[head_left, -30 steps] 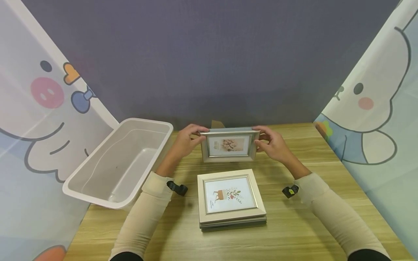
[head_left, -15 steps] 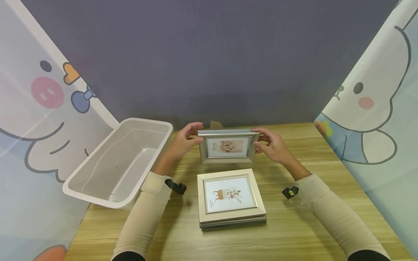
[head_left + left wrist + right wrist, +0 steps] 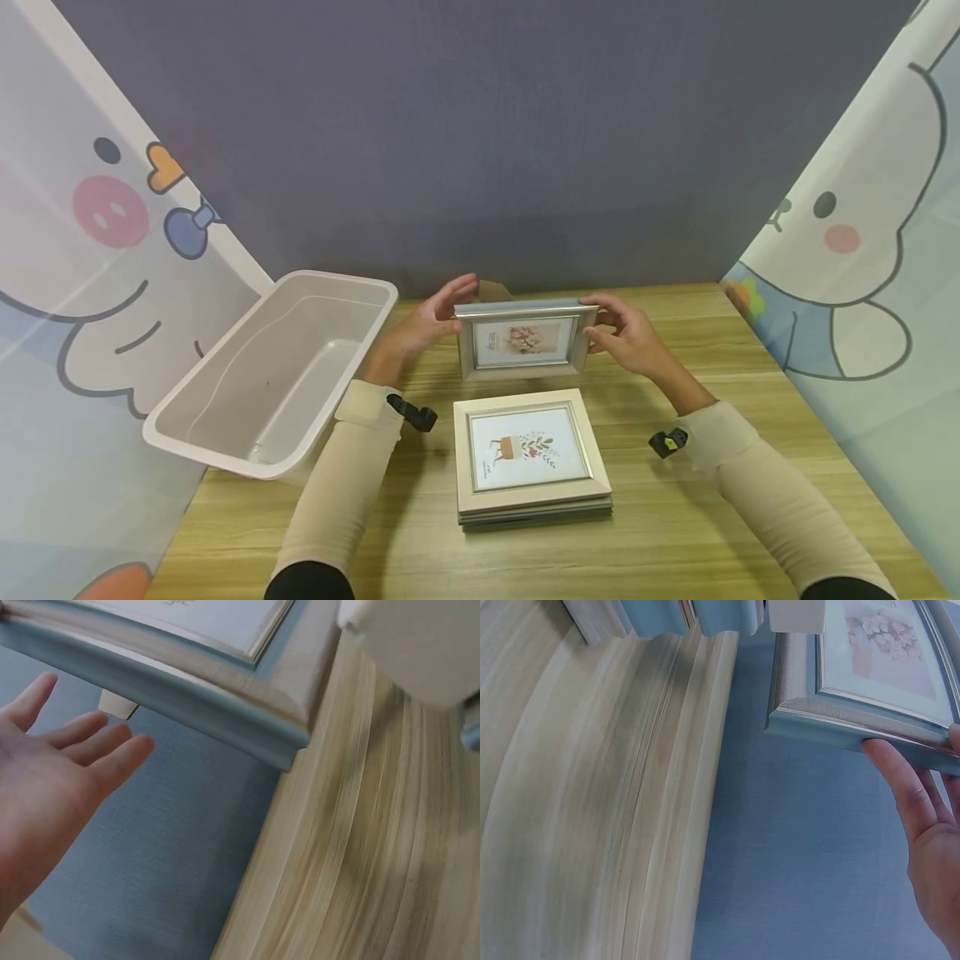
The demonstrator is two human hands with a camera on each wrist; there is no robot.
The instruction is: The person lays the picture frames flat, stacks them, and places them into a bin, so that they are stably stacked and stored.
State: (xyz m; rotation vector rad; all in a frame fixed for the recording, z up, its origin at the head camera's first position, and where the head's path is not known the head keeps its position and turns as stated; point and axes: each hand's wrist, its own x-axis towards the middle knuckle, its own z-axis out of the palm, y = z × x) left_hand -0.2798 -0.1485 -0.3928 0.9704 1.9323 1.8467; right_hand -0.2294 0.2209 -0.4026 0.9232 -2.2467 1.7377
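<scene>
A silver-edged picture frame (image 3: 522, 342) with a flower print stands nearly upright on its long side, behind a stack of frames. My right hand (image 3: 628, 337) grips its right edge, thumb in front and fingers at the top corner; the right wrist view shows this hand (image 3: 930, 832) at the frame's edge. At the left edge is my left hand (image 3: 429, 321), its thumb near the corner. In the left wrist view, the fingers of this hand (image 3: 56, 765) are extended and apart from the frame. A brown flap (image 3: 493, 291) shows behind the frame, partly hidden.
Several cream and grey frames lie stacked (image 3: 532, 454), the top one with a plant drawing. A pale plastic bin (image 3: 168, 446) stands at the left of the wooden table (image 3: 675, 533). A grey panel (image 3: 480, 142) rises at the back, with cartoon-printed sheets at both sides.
My left hand has loosened from the frame's left corner, its fingers lifting and reaching behind toward the flap. The frame has shifted slightly left and toward me; the right hand keeps its hold.
</scene>
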